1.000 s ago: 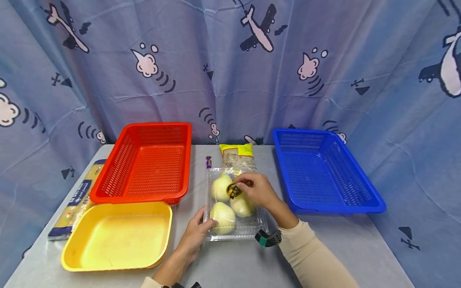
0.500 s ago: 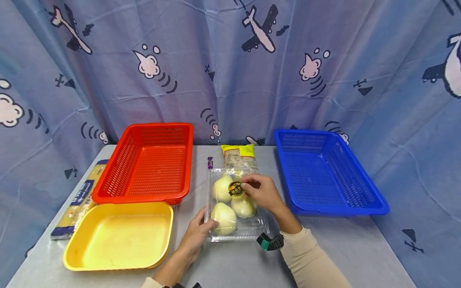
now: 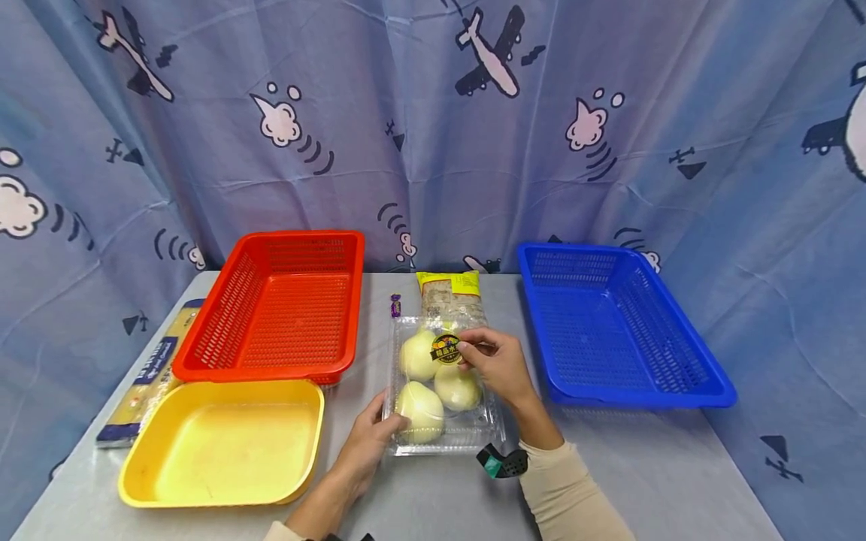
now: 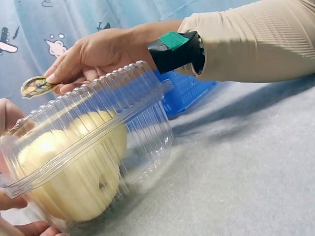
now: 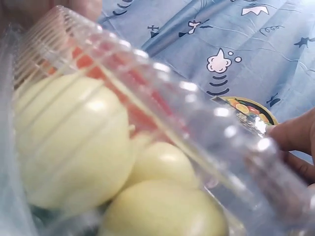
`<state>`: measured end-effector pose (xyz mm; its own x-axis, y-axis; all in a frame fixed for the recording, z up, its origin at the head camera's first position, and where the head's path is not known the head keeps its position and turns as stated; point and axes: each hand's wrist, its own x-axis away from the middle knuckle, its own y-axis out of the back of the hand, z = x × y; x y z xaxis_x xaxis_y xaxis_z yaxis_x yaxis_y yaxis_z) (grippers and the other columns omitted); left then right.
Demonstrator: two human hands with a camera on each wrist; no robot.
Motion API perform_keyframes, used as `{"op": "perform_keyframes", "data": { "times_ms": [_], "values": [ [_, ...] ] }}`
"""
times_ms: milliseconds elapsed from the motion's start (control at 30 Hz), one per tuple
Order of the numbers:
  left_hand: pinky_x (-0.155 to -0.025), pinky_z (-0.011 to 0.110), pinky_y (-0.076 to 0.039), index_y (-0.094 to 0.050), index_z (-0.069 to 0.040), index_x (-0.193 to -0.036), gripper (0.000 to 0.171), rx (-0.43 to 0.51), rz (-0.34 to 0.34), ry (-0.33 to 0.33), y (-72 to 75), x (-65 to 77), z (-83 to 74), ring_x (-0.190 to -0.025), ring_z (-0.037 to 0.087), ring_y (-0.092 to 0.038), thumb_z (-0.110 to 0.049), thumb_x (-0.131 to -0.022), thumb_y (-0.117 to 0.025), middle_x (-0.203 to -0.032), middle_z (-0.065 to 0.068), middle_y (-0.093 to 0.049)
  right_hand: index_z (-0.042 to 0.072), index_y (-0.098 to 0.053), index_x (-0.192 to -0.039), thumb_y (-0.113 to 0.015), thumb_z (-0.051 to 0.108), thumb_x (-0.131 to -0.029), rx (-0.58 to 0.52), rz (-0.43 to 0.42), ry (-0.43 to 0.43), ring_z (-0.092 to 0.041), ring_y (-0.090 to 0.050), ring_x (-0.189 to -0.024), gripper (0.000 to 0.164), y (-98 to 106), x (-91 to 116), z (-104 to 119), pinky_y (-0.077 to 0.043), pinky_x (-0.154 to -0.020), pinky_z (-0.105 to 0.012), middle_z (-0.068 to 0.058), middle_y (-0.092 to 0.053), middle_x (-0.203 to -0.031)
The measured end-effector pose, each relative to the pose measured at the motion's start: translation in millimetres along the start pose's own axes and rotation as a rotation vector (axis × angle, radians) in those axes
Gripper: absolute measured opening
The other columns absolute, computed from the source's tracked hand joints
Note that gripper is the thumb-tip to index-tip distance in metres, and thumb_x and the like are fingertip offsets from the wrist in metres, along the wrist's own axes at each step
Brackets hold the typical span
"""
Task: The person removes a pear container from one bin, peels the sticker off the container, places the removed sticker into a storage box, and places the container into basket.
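A clear plastic clamshell box [image 3: 467, 439] lies on the table in the head view, with several pale yellow fruits [image 3: 421, 409], pear-like, inside. My left hand [image 3: 365, 443] grips the box's left side, its thumb over the edge. Between thumb and fingers, my right hand [image 3: 499, 368] pinches the edge of a round black-and-gold sticker [image 3: 445, 349] with printed fruit. The left wrist view shows this sticker [image 4: 37, 87] standing clear above the box's lid. In the right wrist view, the ridged box wall covers part of the right hand [image 5: 298, 140].
Behind the box lie a yellow-topped bag [image 3: 452, 293] and a small purple-wrapped candy [image 3: 395, 305]. To the left stand a red basket [image 3: 352, 330] and a yellow tub [image 3: 311, 451], beside a long flat package [image 3: 152, 368]. A blue basket [image 3: 541, 353] stands at the right.
The sticker in my right hand has turned from a slant to nearly level and shifted slightly right and up. My left hand has kept its grip on the box.
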<state>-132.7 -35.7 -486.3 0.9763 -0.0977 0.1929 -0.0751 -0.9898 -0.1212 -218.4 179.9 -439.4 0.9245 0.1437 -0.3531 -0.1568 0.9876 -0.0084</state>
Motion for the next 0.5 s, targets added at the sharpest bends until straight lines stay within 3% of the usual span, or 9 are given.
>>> {"op": "perform_keyframes", "data": {
  "times_ms": [267,500],
  "values": [
    [-0.103,0.043,-0.030,-0.035,0.001,-0.147,0.073,-0.010,-0.022,-0.002,0.9,1.9,-3.2,-0.126,0.032,-0.039,-0.007,-0.079,-0.061,-0.144,0.023,-0.040,-0.022,-0.062,-0.098,-0.063,-0.016,-0.085,-0.049,-0.051,-0.029,-0.017,-0.064,-0.061,0.014,0,1,3,-0.056,-0.059,-0.032,-0.029,-0.061,-0.087],
    [-0.093,0.043,-0.039,-0.030,0.000,-0.150,0.082,-0.105,-0.134,-0.014,-1.7,6.4,-11.1,-0.115,0.033,-0.045,-0.008,-0.077,-0.068,-0.136,0.025,-0.044,-0.022,-0.061,-0.098,-0.063,-0.017,-0.084,-0.082,-0.077,-0.026,-0.016,-0.065,-0.060,0.015,-1,4,7,-0.056,-0.057,-0.030,-0.031,-0.062,-0.090]
  ]
}}
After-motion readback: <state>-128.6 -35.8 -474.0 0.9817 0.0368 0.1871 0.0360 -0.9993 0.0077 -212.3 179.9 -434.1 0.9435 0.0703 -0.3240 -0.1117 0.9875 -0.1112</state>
